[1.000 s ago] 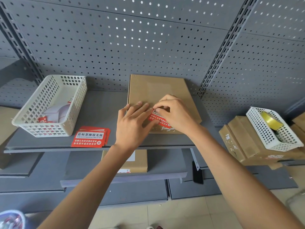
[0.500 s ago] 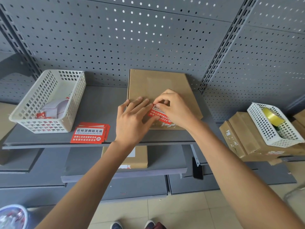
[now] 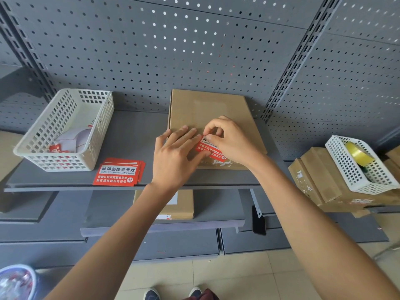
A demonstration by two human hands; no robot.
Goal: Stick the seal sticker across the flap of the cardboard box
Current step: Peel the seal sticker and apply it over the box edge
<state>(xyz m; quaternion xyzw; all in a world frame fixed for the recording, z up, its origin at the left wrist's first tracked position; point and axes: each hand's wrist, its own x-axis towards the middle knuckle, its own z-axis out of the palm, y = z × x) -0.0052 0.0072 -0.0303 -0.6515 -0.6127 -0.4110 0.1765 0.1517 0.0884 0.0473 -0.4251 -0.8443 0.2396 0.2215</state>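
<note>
At frame centre, the red seal sticker (image 3: 211,149) lies on the cardboard box (image 3: 207,111). Left hand (image 3: 176,156) fingers lie straight, pressing beside it. Right hand (image 3: 232,141) fingers curl, pinching its upper edge.

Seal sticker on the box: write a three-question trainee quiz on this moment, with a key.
1. True or false: the left hand lies flat with straight fingers on the cardboard box.
2. What does the right hand pinch? A) the yellow tape roll B) the seal sticker C) the white basket
3. Fill in: the spare red stickers lie on the shelf between the white basket and the ____.

Key: 1 true; 2 B; 3 cardboard box.
</note>
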